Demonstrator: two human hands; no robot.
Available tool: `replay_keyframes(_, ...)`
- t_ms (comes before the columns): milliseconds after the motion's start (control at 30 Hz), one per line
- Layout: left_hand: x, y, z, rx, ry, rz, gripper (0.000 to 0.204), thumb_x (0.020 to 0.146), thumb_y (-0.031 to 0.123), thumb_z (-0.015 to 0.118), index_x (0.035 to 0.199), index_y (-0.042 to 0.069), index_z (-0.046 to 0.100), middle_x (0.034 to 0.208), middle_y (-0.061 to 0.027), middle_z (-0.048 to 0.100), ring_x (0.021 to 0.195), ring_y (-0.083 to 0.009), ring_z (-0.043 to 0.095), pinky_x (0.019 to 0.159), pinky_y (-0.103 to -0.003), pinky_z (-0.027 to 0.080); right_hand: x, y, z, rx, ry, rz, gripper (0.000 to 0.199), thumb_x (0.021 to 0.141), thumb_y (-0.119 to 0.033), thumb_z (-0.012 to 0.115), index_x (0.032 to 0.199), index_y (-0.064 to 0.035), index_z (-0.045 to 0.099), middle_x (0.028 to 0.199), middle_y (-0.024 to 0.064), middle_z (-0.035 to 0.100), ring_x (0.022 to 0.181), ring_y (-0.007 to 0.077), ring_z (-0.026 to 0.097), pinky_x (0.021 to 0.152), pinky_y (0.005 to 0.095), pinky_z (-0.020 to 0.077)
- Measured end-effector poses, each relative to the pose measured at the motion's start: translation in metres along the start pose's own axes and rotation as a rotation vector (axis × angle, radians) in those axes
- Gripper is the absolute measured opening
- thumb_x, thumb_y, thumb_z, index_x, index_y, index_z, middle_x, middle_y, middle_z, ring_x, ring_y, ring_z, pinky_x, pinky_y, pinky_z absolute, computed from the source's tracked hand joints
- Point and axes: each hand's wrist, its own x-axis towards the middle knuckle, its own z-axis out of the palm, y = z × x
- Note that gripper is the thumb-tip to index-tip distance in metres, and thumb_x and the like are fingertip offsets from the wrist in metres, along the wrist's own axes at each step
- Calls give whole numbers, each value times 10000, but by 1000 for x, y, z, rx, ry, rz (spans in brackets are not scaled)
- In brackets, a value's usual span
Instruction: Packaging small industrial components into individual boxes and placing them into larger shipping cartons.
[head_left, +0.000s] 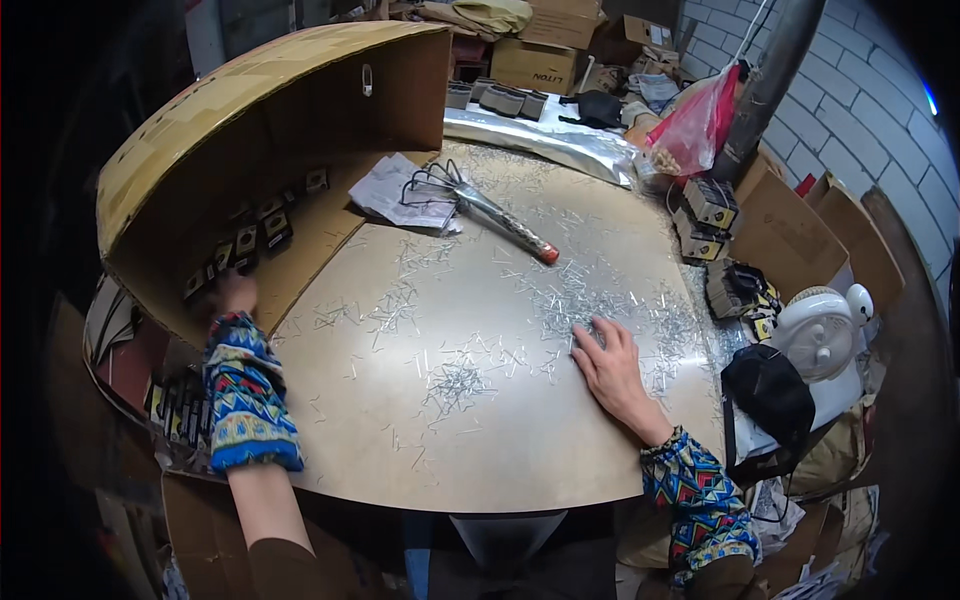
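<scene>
Two bare hands, in patterned sleeves, at a bench.

Item: left hand (237,293), inside the carton, at the near end of a row of small dark packs with yellow marks (275,226). Fingertips lost in shadow; whether they are clamped on a pack cannot be told.

Item: right hand (612,370), palm down, fingers and thumb apart, tips at the edge of a spread of thin metal pins (575,302). Nothing is seen clamped in it; the low, flat pose would suit sorting or picking out slender pieces.

Item: carton (290,55), one, tape-covered, its open side toward the bench, presumably so that a hand can enter from the side. The packs lie in a line on its inner floor, within the left arm's reach.

Item: pins, loose over much of the table (520,455), with a second heap (460,382) near the middle; lying spread, single pieces probably lift more readily than from a deep pile.

Item: rod-shaped tool (508,228), red-tipped, with dark loops at its far end, lying beside a paper sheet (395,190), apart from both hands, likely set back to leave the near surface free.

Item: further dark packs (712,205), stacked along the right edge.
</scene>
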Motion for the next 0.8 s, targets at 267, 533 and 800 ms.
replay_keyframes(267,-220,83,-71,-180,-200,1411,448,807,219,638,1221,58,582,1240,-225,578,1207,-405,501,1014,-445,409,-48,9,-10,-15,-155,-190,416,968,-317,546,1350,-152,547,1477,183,405,1362,469,318,1084,652,225)
replay_keyframes(533,-289,105,-101,-233,-238,696,569,917,480,562,1144,-42,560,1199,-274,568,1131,-433,540,940,-506,448,-74,-9,4,-84,-93,-101,458,979,-347,511,1367,-104,503,1460,212,412,1357,470,330,1086,647,240)
replay_keyframes(800,-336,128,-103,75,-123,832,541,874,533,597,1204,104,602,1199,-275,547,1050,-446,592,900,-503,487,-78,-27,-6,140,10,-386,407,952,-290,570,1287,-62,548,1408,185,473,1332,426,388,1073,603,307)
